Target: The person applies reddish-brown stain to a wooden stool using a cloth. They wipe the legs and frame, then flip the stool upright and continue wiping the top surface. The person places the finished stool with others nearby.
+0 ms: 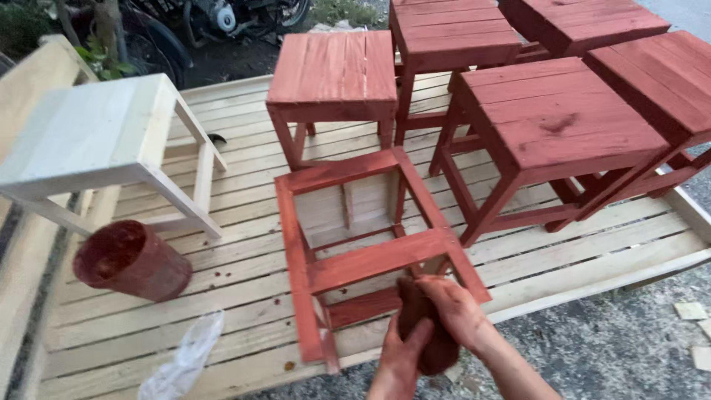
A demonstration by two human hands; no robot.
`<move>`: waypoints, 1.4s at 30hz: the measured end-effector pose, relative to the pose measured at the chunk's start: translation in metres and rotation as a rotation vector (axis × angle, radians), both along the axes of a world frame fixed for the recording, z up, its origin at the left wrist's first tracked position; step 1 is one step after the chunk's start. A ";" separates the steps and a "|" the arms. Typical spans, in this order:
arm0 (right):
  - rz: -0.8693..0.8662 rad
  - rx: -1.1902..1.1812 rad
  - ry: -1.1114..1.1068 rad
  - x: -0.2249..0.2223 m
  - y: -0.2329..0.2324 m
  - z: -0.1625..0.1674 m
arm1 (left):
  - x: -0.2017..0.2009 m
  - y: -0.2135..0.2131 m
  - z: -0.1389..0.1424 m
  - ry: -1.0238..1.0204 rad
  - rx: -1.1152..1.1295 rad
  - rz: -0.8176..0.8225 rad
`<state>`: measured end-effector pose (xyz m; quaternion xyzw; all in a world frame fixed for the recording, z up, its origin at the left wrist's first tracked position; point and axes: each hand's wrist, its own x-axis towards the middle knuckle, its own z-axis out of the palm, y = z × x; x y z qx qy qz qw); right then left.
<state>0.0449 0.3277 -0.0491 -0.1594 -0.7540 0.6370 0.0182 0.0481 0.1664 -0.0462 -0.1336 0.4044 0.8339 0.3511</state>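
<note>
My two paint-stained hands meet at the bottom centre. Both my left hand and my right hand wrap around a dark red-brown, paint-soaked rag or sponge. Just beyond my hands stands an upside-down wooden stool stained red, its legs and rails pointing up, its underside still pale inside. It rests on a pale slatted wooden platform. A red-stained pot of paint lies tilted at the left on the platform.
Several red-stained stools stand upright at the back and right. An unpainted pale stool stands at the left. A crumpled clear plastic bag lies near the front edge. Gravel ground lies at the right; a motorcycle is parked behind.
</note>
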 end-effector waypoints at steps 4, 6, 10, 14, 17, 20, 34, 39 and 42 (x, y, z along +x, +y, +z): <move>-0.592 -0.309 0.580 0.004 0.071 0.000 | -0.014 0.021 -0.006 -0.315 0.080 0.110; -0.878 -0.573 0.449 0.002 0.078 0.000 | -0.024 0.031 -0.017 -0.313 -0.006 0.115; -1.102 -0.855 0.128 -0.013 0.051 -0.014 | -0.062 0.059 -0.037 0.059 -0.153 -0.020; -1.127 -1.076 -0.017 -0.027 0.043 -0.030 | -0.079 0.087 -0.025 0.364 0.042 -0.160; -1.056 -1.096 -0.025 -0.030 0.056 -0.035 | -0.068 0.104 -0.007 0.187 -0.616 -0.275; -1.026 -1.103 -0.027 -0.026 0.068 -0.038 | -0.048 0.094 0.008 0.762 -0.357 -0.231; -0.813 -0.870 -0.039 -0.015 0.068 -0.026 | -0.040 0.122 -0.045 0.792 -0.837 -0.207; -0.763 -0.884 -0.244 -0.007 0.063 -0.003 | 0.002 0.096 -0.034 0.849 -0.992 -0.582; -0.647 -0.939 -0.223 -0.005 0.069 -0.008 | 0.004 0.082 -0.035 0.923 -0.848 -0.521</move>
